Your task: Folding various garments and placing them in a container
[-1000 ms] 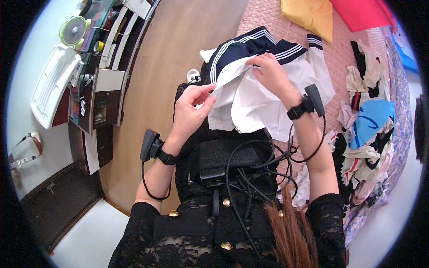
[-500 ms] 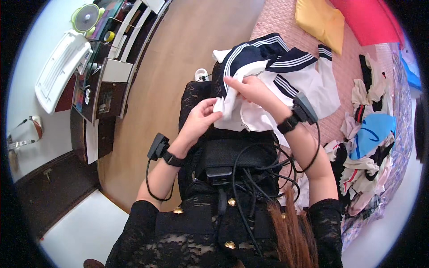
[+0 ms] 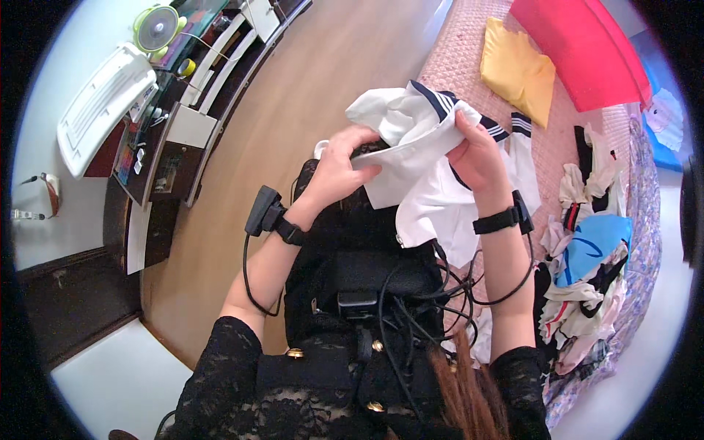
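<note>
A white sailor-style shirt with a navy, white-striped collar is raised over my lap, its lower part hanging down toward the bed. My left hand grips the fabric's edge at the left, fingers curled partly inside the fold. At the right, my right hand holds the same edge between thumb and fingers, near the striped collar. Between the hands the cloth is spread into an opening. A striped cuff lies out on the bed.
On the pink quilted bed are a yellow folded cloth, a red bin-like item and a heap of mixed clothes. Black cables loop by my right forearm. A shelf unit with a small fan stands left.
The shirt has been lifted and spread between my hands, its white underside now showing. My right hand has moved right and my left hand slightly up. The view has shifted a little.
</note>
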